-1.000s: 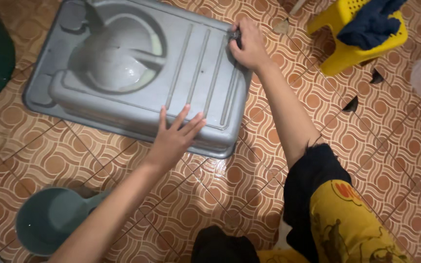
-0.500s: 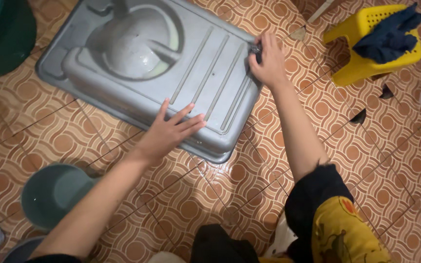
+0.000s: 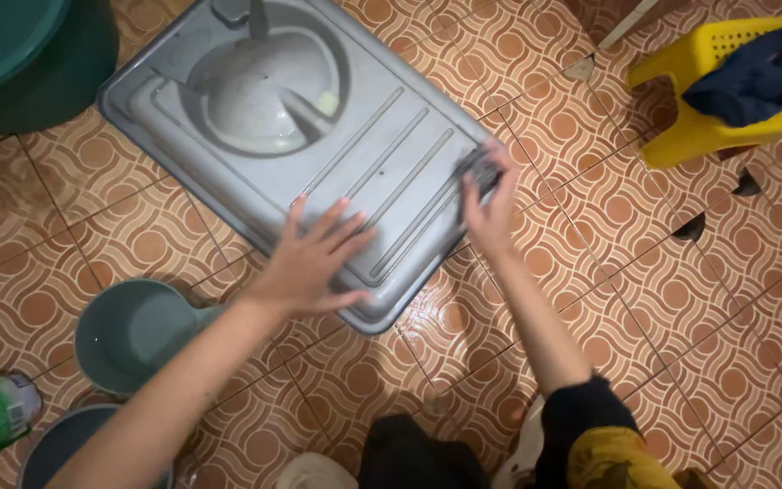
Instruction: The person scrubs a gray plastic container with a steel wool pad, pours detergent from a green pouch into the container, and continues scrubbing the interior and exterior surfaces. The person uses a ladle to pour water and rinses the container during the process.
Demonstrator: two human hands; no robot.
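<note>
Right hand [image 3: 489,213], clamped on a dark scrubber [image 3: 474,170], has slid down the grey tray's [image 3: 228,172] edge toward the left hand [image 3: 314,258], which stays flat, fingers apart, bracing it.

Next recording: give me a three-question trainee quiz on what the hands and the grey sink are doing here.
1. True or false: the left hand lies flat, fingers spread, on the upturned grey metal sink.
2. What does the right hand press against the sink's edge?
A. a dark scrubbing pad
B. a yellow sponge
C. a spoon
3. Fill in: the dark blue cloth lies on the yellow plastic ____.

Key
1. True.
2. A: the dark scrubbing pad is in that hand's grip, blurred but at the sink's right edge.
3. Stool.
</note>
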